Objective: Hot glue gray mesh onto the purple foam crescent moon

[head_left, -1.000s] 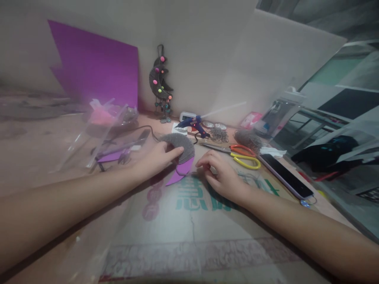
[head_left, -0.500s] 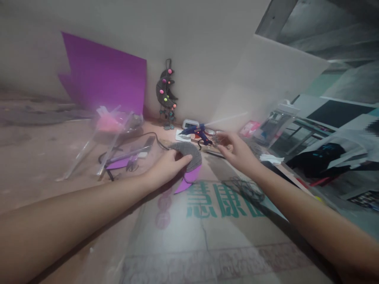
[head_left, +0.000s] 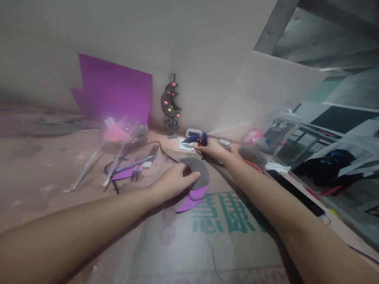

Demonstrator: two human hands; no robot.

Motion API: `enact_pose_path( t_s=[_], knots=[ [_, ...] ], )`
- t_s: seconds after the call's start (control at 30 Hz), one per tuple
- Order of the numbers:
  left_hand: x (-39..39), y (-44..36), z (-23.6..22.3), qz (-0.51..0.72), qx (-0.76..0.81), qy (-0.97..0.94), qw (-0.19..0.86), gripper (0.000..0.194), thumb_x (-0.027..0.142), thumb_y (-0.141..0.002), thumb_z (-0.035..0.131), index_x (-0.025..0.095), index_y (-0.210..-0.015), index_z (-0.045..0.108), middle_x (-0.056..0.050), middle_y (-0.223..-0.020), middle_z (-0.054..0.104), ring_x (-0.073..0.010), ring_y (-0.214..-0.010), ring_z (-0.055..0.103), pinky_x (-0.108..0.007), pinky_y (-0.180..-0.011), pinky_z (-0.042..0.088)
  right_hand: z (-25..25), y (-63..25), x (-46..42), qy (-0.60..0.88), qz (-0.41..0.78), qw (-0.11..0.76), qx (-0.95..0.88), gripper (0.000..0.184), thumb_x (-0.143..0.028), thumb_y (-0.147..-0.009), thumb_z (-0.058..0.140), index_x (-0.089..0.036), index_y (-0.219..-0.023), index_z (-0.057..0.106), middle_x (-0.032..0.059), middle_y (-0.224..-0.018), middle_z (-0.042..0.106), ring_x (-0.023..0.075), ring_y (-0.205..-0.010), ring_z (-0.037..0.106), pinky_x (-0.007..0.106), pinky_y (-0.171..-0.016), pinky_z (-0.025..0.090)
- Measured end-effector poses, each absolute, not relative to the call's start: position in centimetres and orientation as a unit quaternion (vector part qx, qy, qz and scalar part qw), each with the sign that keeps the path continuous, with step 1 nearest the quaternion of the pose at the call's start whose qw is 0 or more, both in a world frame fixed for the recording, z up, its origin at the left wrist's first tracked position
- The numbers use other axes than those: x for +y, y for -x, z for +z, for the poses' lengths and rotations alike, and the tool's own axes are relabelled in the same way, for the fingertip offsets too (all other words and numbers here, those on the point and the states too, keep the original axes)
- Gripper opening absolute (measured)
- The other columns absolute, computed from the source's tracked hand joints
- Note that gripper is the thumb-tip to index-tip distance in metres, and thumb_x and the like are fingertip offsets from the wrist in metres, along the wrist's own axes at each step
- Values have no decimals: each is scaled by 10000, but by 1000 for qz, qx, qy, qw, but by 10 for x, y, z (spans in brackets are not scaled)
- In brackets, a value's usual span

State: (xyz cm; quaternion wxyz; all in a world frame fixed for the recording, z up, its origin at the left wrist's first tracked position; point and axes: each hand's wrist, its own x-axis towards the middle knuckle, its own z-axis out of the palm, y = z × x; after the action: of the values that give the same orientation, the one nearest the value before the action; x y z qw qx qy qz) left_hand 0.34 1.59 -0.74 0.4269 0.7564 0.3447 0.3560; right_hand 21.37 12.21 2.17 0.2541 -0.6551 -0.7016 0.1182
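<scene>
My left hand (head_left: 174, 181) is closed on a crescent moon shape (head_left: 199, 169). Grey cord is wrapped round its upper part, while the lower tip shows bare purple card. Farther back, my right hand (head_left: 214, 150) is wrapped round the handle of a dark blue glue gun (head_left: 194, 139). A clear glue stick (head_left: 229, 128) juts from the gun's rear, and its nozzle points left over a small white card (head_left: 185, 145). My hand covers the gun's handle. A finished-looking hanging moon ornament (head_left: 170, 104) with coloured pompoms leans against the wall.
Purple card sheets (head_left: 117, 94) stand at the back left. Clear tubes (head_left: 89, 163), a pink wrapped bundle (head_left: 115, 130), scissors (head_left: 136, 172) and a pen (head_left: 133, 163) lie left. A white digital clock (head_left: 194, 132) sits behind the gun. To the right are a black phone-like slab (head_left: 296, 193) and tissue (head_left: 277, 168).
My right hand has moved left and closed round the glue gun's handle. The left hand keeps its hold on the crescent. The whole view has shifted slightly.
</scene>
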Motion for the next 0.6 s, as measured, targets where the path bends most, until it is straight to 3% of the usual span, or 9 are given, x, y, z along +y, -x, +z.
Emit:
enact_pose_path(
  t_s=[0.1,0.27,0.47,0.6],
  knots=[
    [15,-4,-5,357,329,-760,433,297,387,-818,541,173,-976,674,-67,-1033,716,-242,-946,651,-319,-833,483,17,-209,129,668,104,265,-688,226,-299,-729,658,-96,-829,656,76,-717,672,180,-674,591,238,-586,400],
    [16,-4,-8,362,323,-758,435,296,382,-813,541,174,-973,679,-76,-1027,717,-242,-942,655,-316,-822,492,22,-204,123,665,106,299,-676,265,-306,-755,614,-105,-921,663,60,-719,677,157,-633,590,224,-555,392],
    [16,-4,-11,367,335,-756,427,320,418,-802,555,174,-976,668,-86,-1028,708,-248,-947,648,-325,-814,489,40,-207,107,652,137,332,-667,262,-314,-794,555,-116,-890,697,64,-663,680,141,-595,593,211,-550,410],
    [17,-5,-12,395,368,-712,449,325,461,-779,579,157,-872,648,-80,-881,706,-235,-833,645,-312,-713,489,50,-213,92,624,150,362,-676,288,-315,-818,519,-118,-937,693,75,-732,694,148,-670,612,211,-590,438]
  ],
)
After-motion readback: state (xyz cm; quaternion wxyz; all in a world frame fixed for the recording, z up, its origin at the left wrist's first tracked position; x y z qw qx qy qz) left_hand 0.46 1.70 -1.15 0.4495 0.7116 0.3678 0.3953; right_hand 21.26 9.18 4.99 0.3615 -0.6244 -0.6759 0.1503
